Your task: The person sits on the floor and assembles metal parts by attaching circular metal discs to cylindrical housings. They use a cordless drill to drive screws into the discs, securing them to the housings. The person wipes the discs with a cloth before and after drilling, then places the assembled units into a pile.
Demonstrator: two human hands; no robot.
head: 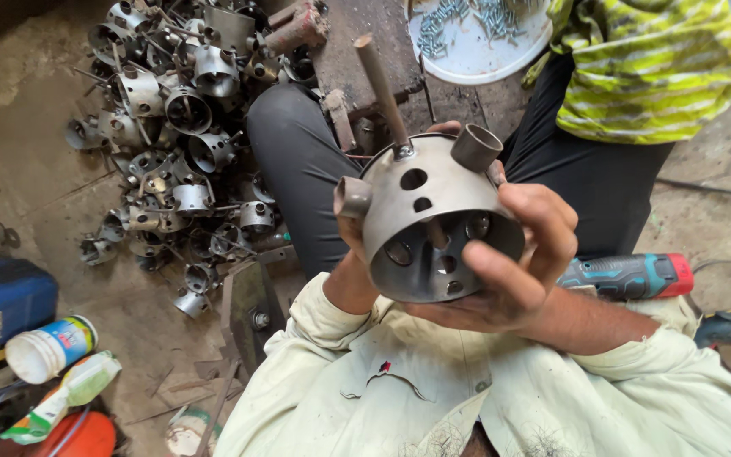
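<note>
Head view, looking down on a seated person in a cream shirt who holds up a grey sheet-metal cylindrical cup with drilled holes, short welded tube stubs and a thin central rod (433, 222) in front of the chest, its open mouth turned toward the camera. Right hand (518, 267): fingers curled closed around the right wall and lower rim of the cup, with two fingertips lying across the rim edge and the palm beneath it; the grip is firm on the metal. Left hand (350, 254): mostly hidden behind the cup; the thumb presses the left wall just below one tube stub, so the hand is clasped on the cup's far side, though how tightly its fingers close cannot be told. The rod (382, 93) rises tilted up and to the left from the closed end of the cup. Left of the cup, on the dusty floor, lies a heap of similar grey metal cups and fittings (175, 127). A second person in a yellow-green striped shirt and dark trousers (645, 68) sits opposite, beside a white plate of small screws (475, 34). A teal and red cordless power tool (628, 275) lies near the right forearm. At lower left stand a white plastic jar (48, 347) and a blue box (2, 305).
</note>
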